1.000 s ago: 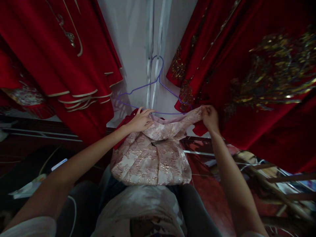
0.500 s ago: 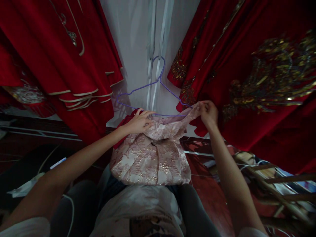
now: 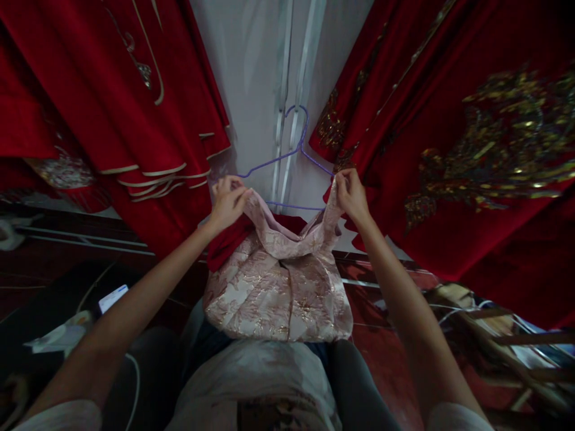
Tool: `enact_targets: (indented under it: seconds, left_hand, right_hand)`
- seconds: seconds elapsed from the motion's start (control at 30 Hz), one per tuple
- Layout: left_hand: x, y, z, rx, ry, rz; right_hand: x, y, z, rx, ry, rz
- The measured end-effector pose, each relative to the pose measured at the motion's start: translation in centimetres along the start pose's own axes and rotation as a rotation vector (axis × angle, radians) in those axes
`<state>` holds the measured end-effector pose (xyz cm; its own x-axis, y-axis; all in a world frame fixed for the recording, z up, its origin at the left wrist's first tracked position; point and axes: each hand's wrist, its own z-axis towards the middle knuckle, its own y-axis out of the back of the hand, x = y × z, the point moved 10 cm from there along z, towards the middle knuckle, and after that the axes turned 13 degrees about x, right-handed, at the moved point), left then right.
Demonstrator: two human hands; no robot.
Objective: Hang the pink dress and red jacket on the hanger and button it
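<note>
A pink and gold brocade dress lies over my lap, its top raised toward a purple hanger. My left hand pinches the left shoulder strap at the hanger's left end. At the other end my right hand grips the right strap between thumb and fingers. Both straps reach up to the hanger's ends, and the neckline sags between them. The hanger's lower bar shows behind the neckline, while its ends are hidden by my hands. Dark red cloth sits behind the dress on the left.
Red garments with pale trim hang at left, and red ones with gold sequins hang at right. A pale wall stands between them. A phone lies at lower left, and a wooden rack stands at lower right.
My left hand has moved up and left from the neckline to the hanger's left end, drawing the left strap up. My right hand has shifted slightly inward with the right strap.
</note>
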<state>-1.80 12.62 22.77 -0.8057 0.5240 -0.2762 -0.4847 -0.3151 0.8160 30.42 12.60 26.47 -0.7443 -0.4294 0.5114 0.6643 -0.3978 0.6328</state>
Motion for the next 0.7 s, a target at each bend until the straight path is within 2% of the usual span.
enact_targets:
  seconds: [0.07,0.13,0.23,0.33,0.63,0.7]
  left_hand:
    - [4.1,1.0,-0.4,-0.022,0.119,0.052]
    - [7.7,1.2,-1.0,-0.034,0.209,0.077]
    - [11.1,0.3,-1.6,-0.017,0.274,0.067]
    - [12.2,-0.6,-1.7,-0.007,0.287,0.034]
    - [12.5,-0.8,-1.2,0.015,0.302,0.024]
    - [12.3,-1.4,-1.2,0.076,0.244,0.017]
  right_hand:
    - [0.2,0.6,0.0,-0.006,0.016,-0.008]
    - [0.4,0.9,0.1,-0.005,0.013,-0.026]
    - [0.6,1.0,0.2,-0.004,0.003,-0.034]
    - [0.5,1.0,0.1,-0.013,0.000,-0.031]
    - [0.4,1.2,0.1,-0.019,-0.004,-0.041]
    - [0.5,1.2,0.1,-0.020,0.005,-0.039]
